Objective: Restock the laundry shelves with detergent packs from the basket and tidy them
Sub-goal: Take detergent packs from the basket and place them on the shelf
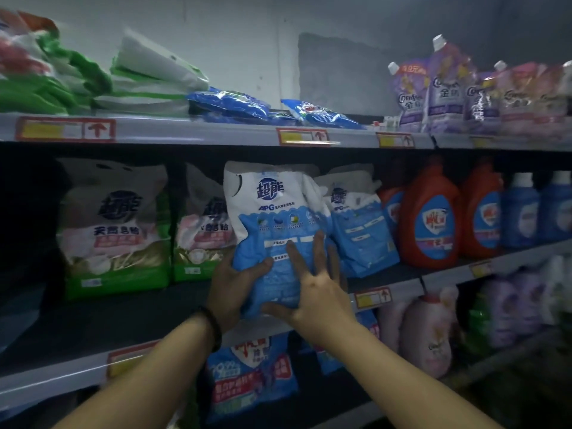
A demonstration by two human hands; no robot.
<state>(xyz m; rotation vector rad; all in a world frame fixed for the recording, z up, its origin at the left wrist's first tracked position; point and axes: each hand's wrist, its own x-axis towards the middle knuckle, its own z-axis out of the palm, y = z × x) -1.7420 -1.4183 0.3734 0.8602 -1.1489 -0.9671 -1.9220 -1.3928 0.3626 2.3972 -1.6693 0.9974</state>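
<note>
The left hand [235, 283] is gripping the lower left edge of the blue-and-white plastic detergent pack [275, 212], the right hand [312, 286] pressing spread fingers against its front.

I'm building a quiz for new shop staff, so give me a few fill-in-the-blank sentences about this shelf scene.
The left hand grips and the right hand steadies the blue-and-white detergent pack at the ___ shelf.
A dark wristband sits on the ___ wrist.
The bags standing left of the detergent pack have ___ bases.
Missing words: middle; left; green.
</note>
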